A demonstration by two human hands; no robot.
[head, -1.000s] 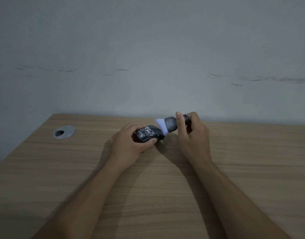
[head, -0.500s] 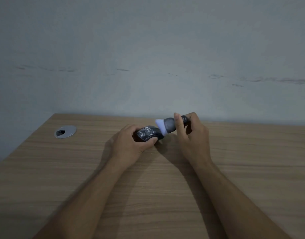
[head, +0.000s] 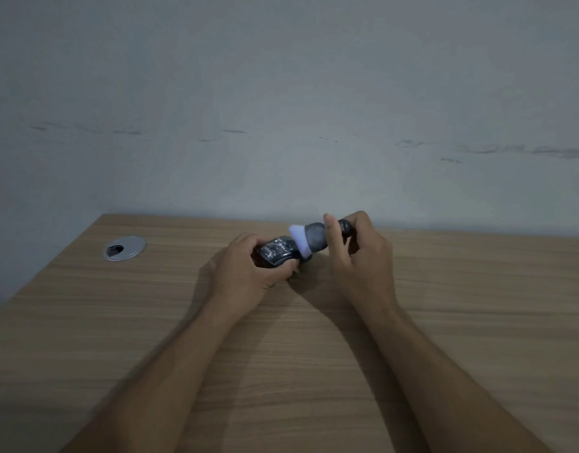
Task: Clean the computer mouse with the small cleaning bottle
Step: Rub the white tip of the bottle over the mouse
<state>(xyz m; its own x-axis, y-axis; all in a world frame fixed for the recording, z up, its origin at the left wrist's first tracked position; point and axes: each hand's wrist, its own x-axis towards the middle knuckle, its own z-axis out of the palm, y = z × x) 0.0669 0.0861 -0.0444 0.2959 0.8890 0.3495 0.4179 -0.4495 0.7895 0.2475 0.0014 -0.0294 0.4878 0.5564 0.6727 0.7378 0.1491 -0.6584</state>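
Observation:
A dark computer mouse (head: 278, 250) with whitish smears on its top lies near the far edge of the wooden desk (head: 477, 305). My left hand (head: 245, 276) grips it from the left, thumb along its near side. My right hand (head: 360, 256) holds a small dark grey cleaning bottle (head: 316, 238) lying sideways. The bottle's pale, white-blue tip (head: 299, 238) points left and touches the mouse's right end. Its dark rear end (head: 345, 226) sticks out between my fingers.
A round metal cable grommet (head: 124, 248) is set into the desk at the far left. A pale wall (head: 281, 109) rises right behind the desk's far edge. The desk's left edge runs diagonally toward me.
The bottle's pale tip has shifted slightly left and down onto the mouse's right end. My left hand keeps the same hold on the mouse.

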